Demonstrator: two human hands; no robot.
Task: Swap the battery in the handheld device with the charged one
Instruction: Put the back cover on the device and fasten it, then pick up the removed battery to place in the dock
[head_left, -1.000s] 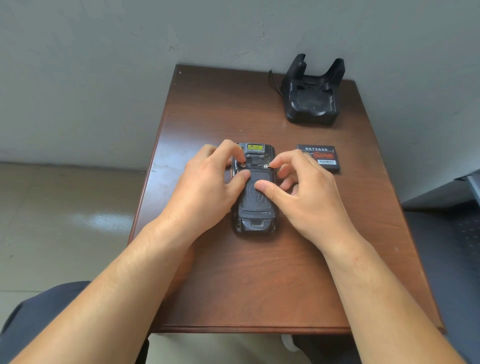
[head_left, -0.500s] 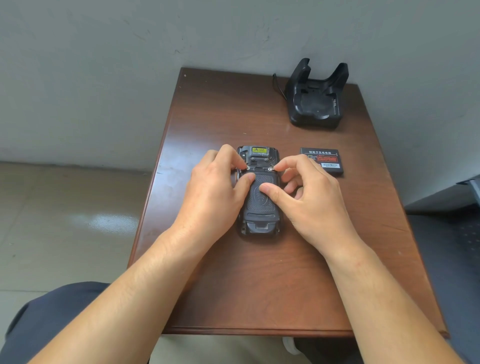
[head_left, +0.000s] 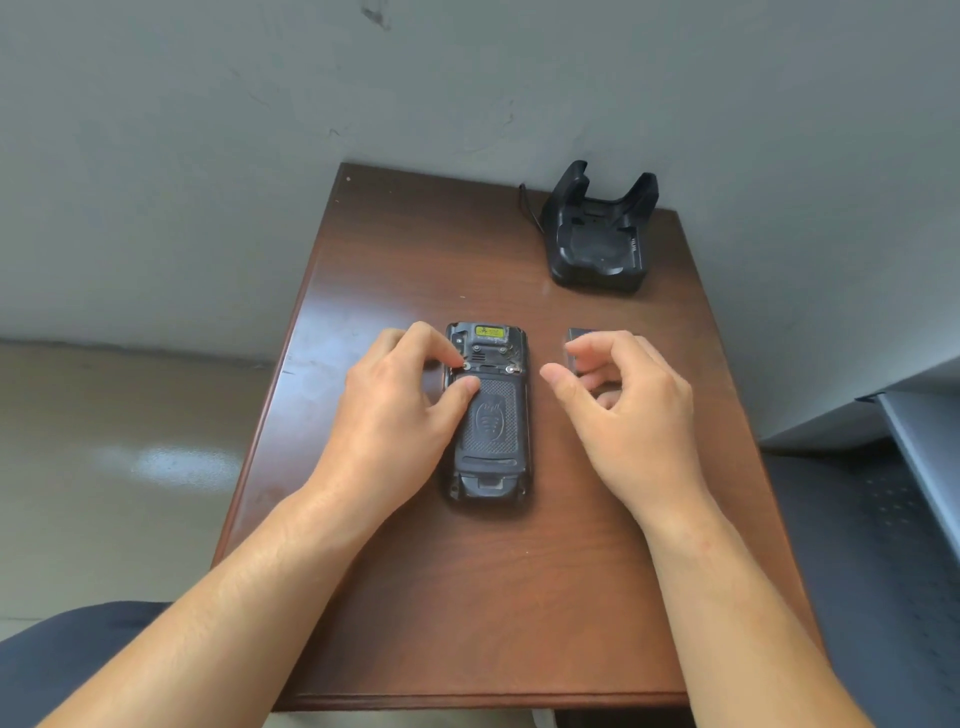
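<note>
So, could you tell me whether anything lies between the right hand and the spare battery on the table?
Nothing visible does. The right hand hovers directly above the spare battery, empty, fingers curled. The handheld device lies to its left, out of the way.

One device, one battery, one cradle, two hands

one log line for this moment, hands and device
stage: cover latches | device: face down, cover on | left hand: on left latch | right hand: off device, empty | spare battery: on table
</note>
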